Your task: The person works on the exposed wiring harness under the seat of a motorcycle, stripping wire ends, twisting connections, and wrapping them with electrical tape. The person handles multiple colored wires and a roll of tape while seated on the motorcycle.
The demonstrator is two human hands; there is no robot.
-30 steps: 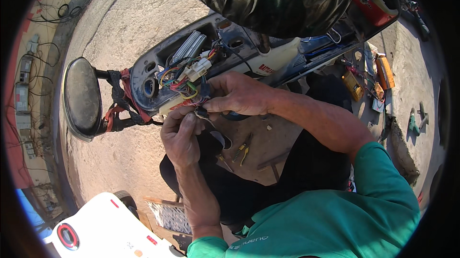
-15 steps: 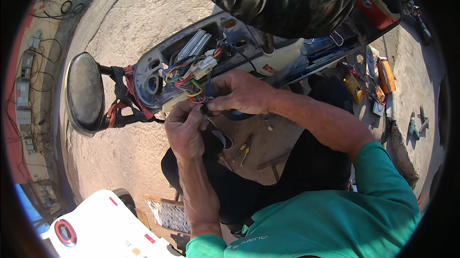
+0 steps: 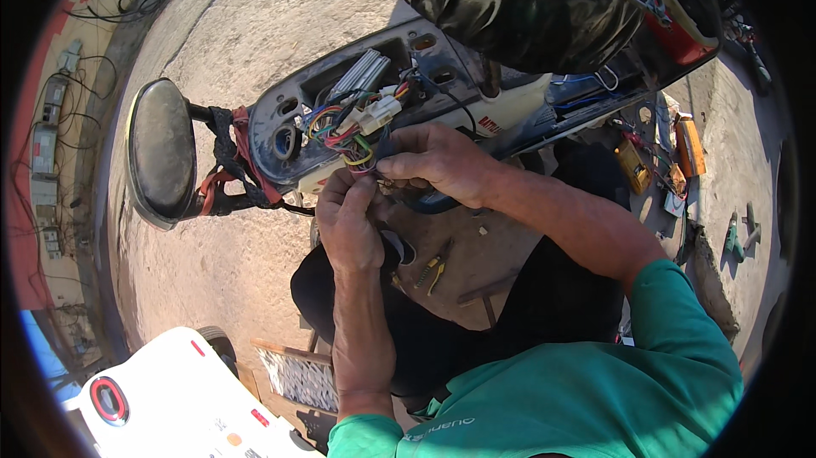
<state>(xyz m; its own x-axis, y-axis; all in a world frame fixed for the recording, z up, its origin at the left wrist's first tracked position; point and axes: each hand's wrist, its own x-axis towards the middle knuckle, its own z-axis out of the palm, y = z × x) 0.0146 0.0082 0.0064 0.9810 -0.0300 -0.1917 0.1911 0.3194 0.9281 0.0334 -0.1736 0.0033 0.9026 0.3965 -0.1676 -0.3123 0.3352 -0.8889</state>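
Observation:
A bundle of coloured wires (image 3: 359,155) comes out of an opened two-wheeler body (image 3: 319,139). My left hand (image 3: 350,224) pinches the lower end of the bundle between thumb and fingers. Close beside it on the right, my right hand (image 3: 442,162) has its thumb and forefinger closed at the same wires; the fingertips hide what exactly they grip. Just above my hands lies a white plastic connector (image 3: 379,115) with wires running into it. Behind it, a silver finned metal box (image 3: 359,74) sits in the body's recess.
A black padded seat (image 3: 501,8) overhangs at the top, and an oval black pad (image 3: 160,152) stands at left. Yellow-handled pliers (image 3: 436,274) lie on the ground below my hands. A yellow meter (image 3: 632,166) and other tools lie at right. A white vehicle panel (image 3: 183,398) is at lower left.
The whole view has shifted, so the scene sits slightly farther right. My left fingertips have moved a little up along the wires; a dark piece seen between the fingertips earlier is now hidden.

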